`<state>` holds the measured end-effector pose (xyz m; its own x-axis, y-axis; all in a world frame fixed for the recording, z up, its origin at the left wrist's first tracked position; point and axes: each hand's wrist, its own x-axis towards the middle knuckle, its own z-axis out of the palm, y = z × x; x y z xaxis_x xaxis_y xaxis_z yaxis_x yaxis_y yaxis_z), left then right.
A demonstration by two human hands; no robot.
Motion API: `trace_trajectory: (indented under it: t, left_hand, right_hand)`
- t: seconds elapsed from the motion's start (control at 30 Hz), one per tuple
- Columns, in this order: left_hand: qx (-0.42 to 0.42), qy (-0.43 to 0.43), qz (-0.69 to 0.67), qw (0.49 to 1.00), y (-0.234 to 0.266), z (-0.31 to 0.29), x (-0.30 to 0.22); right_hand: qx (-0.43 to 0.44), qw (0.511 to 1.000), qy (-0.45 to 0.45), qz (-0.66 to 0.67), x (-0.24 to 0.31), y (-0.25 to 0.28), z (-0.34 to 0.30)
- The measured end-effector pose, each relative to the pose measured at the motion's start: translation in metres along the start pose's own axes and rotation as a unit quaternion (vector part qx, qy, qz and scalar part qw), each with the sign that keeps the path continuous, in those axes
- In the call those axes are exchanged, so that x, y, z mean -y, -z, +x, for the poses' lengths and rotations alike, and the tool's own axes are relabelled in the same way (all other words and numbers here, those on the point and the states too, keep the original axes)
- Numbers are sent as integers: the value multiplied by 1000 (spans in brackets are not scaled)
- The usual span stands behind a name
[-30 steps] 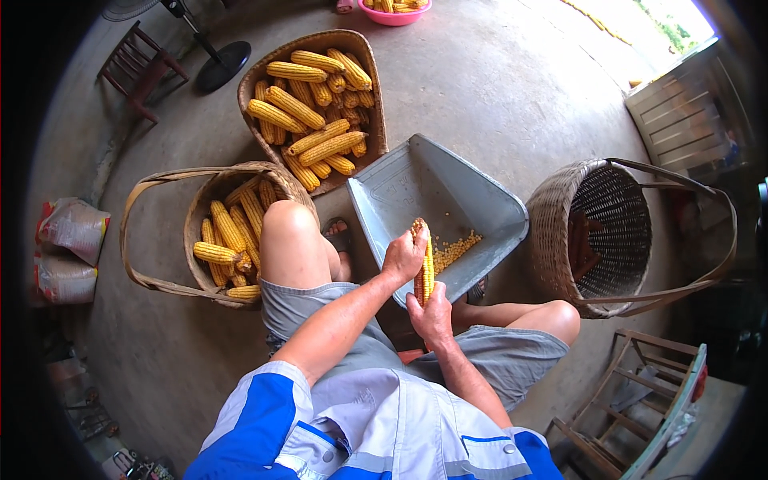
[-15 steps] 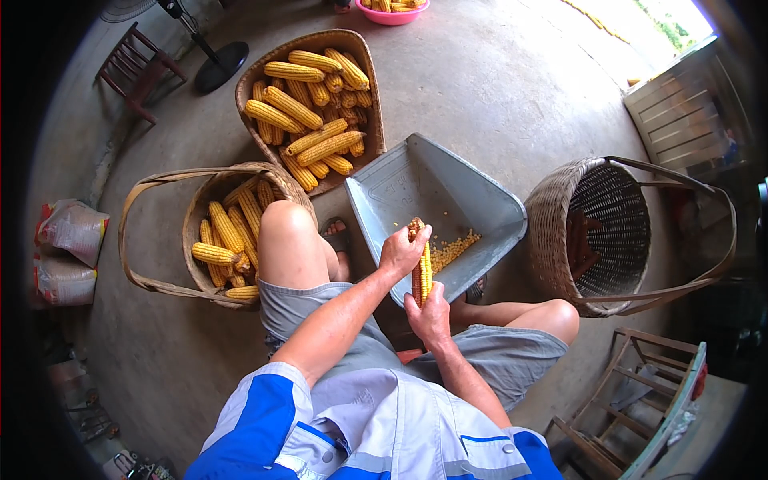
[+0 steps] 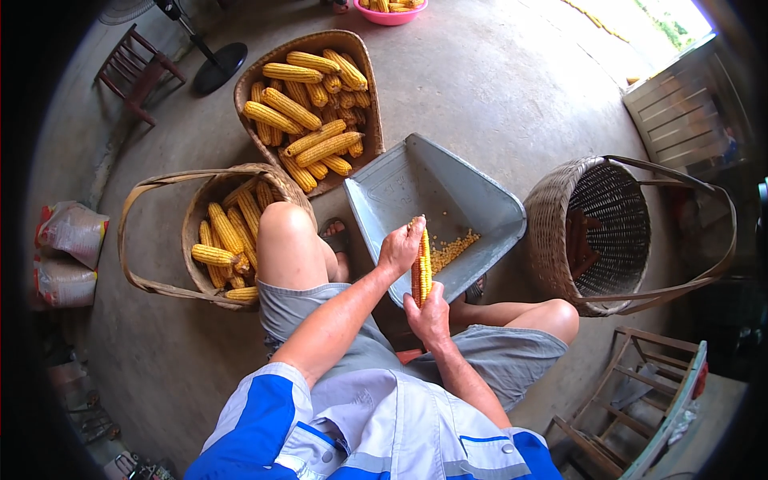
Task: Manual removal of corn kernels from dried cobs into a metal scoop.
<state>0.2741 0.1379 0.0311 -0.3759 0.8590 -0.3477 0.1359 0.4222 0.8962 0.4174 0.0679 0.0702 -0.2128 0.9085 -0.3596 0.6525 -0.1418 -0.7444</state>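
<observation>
An ear of corn [image 3: 422, 260] stands lengthwise between my hands, over the near part of a grey metal scoop-shaped bin [image 3: 392, 188]. One side of it shows yellow kernels, the other a reddish strip where rows look stripped. My left hand [image 3: 400, 250] is closed about its far end, with the thumb near the tip. Around its near end the fingers of my right hand [image 3: 430, 316] are wrapped. Loose yellow kernels [image 3: 454, 251] lie in a small heap on the bin's floor, just right of the ear.
Left of my knee stands a handled basket [image 3: 192, 216] of corn ears; beyond it, a wide basket [image 3: 374, 96] holds more. At right, another handled basket [image 3: 548, 232] contains reddish-brown cobs [image 3: 580, 240]. A wooden chair frame [image 3: 632, 400], bags [image 3: 68, 248] and a fan base [image 3: 220, 68] stand around.
My left hand's thumb and fingers have shifted slightly at the ear's far end, and the ear has turned a little. My right hand stays in nearly the same place.
</observation>
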Motion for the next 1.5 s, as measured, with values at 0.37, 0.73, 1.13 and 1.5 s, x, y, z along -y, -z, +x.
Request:
trace_trajectory:
  t: [0.37, 0.73, 1.13, 1.5]
  left_hand:
    - [13, -68, 25, 997, -8, 7, 36]
    - [59, 21, 60, 996, -15, -29, 16]
    - [46, -4, -13, 999, -9, -32, 23]
    - [114, -26, 37, 992, -7, -30, 26]
  right_hand:
    - [11, 1000, -12, 22, 3, 3, 3]
    - [4, 1000, -27, 10, -4, -1, 18]
    - [46, 994, -70, 67, -4, -2, 26]
    - [-23, 999, 29, 17, -6, 0, 29]
